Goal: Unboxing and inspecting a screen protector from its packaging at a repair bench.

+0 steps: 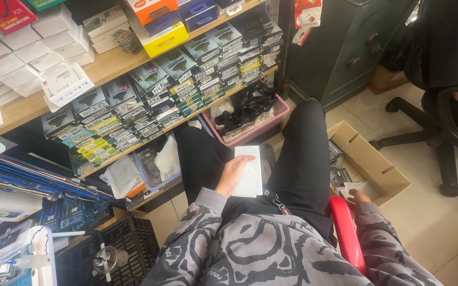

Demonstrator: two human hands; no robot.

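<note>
A flat white rectangular box lies on the lap, apparently face-up, lengthwise.

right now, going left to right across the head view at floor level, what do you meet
black crate → left hand on white box → red chair edge → right hand → cardboard box → office chair
</note>
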